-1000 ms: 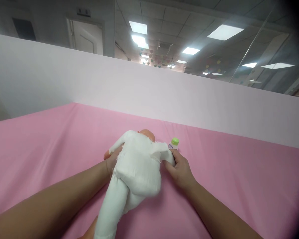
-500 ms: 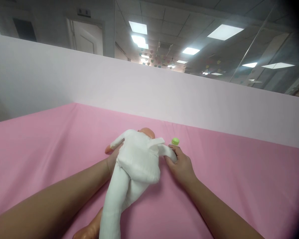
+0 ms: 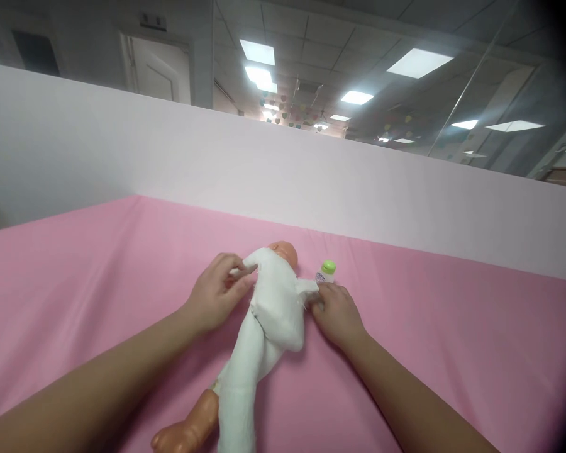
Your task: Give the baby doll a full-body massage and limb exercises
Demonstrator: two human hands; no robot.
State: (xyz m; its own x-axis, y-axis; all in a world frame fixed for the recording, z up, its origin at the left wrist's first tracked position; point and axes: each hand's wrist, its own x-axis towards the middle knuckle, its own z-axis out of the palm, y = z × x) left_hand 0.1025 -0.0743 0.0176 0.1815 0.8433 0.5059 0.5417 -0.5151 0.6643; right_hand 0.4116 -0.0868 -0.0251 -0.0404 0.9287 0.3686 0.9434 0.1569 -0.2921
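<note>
A baby doll [image 3: 278, 308] with a white cloth body and an orange-tan plastic head and foot lies on the pink sheet [image 3: 429, 352], its head pointing away from me. My left hand [image 3: 221, 289] is closed around the doll's arm on the left, near the shoulder. On the other side, my right hand [image 3: 337, 311] has its fingers closed on the doll's right-hand arm, which they mostly cover. One plastic foot sticks out at the lower left, while the other leg runs out of view at the bottom.
Just beyond my right hand stands a small bottle [image 3: 327, 270] with a green cap. A white padded wall [image 3: 283, 170] borders the pink surface at the back. Above it are glass, ceiling lights and a door [image 3: 158, 72].
My left hand has come out from under the doll's body and taken its left-side arm. The doll has shifted slightly right and settled lower. My right hand has stayed at the other arm.
</note>
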